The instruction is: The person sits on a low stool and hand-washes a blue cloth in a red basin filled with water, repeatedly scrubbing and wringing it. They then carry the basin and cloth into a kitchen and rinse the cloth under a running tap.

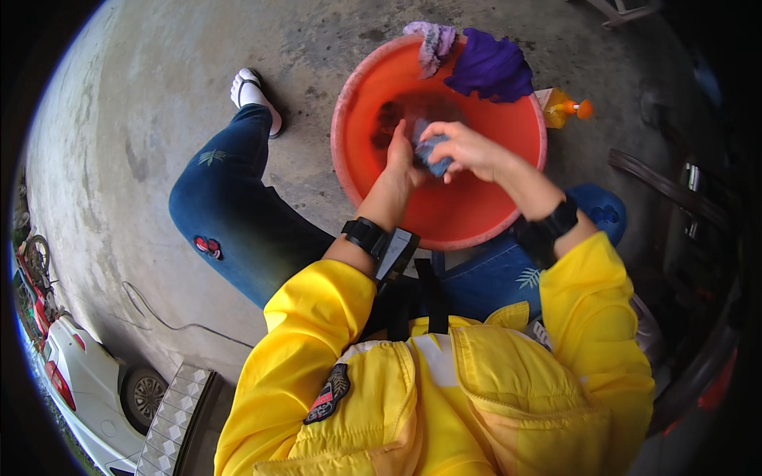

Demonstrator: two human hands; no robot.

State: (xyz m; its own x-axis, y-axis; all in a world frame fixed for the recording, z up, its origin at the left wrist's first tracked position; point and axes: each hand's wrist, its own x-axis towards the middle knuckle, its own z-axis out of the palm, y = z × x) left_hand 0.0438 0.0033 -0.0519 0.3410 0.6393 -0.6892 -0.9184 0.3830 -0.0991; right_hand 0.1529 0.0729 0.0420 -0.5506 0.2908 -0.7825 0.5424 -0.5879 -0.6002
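Note:
My left hand and my right hand are inside a red-orange plastic basin. The right fingers grip a wet grey-blue cloth, pressed near the left palm. The left hand is upright beside the cloth; whether its fingers hold it is hard to tell. A dark item lies in the basin left of the hands, blurred by water. Over the far rim hang a pale lilac cloth and a deep purple cloth.
A pump bottle with yellow liquid stands right of the basin on the concrete floor. A cable lies at left. My sandalled foot is left of the basin; a white car stands at lower left.

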